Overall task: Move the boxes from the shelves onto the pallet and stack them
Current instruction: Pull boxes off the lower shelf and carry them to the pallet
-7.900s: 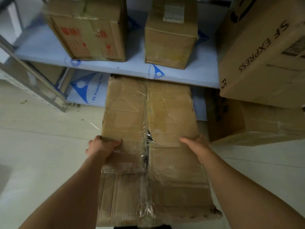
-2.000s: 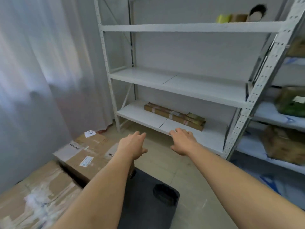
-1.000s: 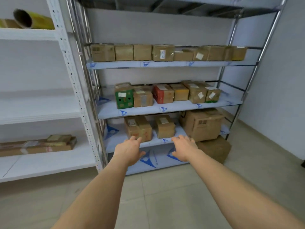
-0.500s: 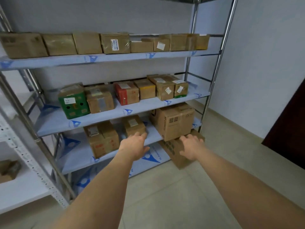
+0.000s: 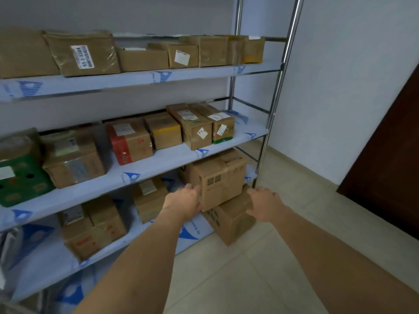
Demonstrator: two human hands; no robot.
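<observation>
Both hands reach toward the large cardboard box (image 5: 221, 177) at the right end of the lower shelf (image 5: 127, 236). Left hand (image 5: 184, 203), fingers relaxed and loosely spread, touches its left front corner (contact looks light). Right hand (image 5: 264, 206) hangs open, holding nothing, before the floor box (image 5: 231, 220).

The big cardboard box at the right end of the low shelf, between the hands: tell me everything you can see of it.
The big cardboard box is plain brown cardboard, with taped top flaps and small printed marks on its front and side. It stands upright at the right end of the low shelf, one corner turned toward the camera. Under that corner is a smaller carton with green print. The left hand and right hand flank it, open; contact is unclear.
</observation>
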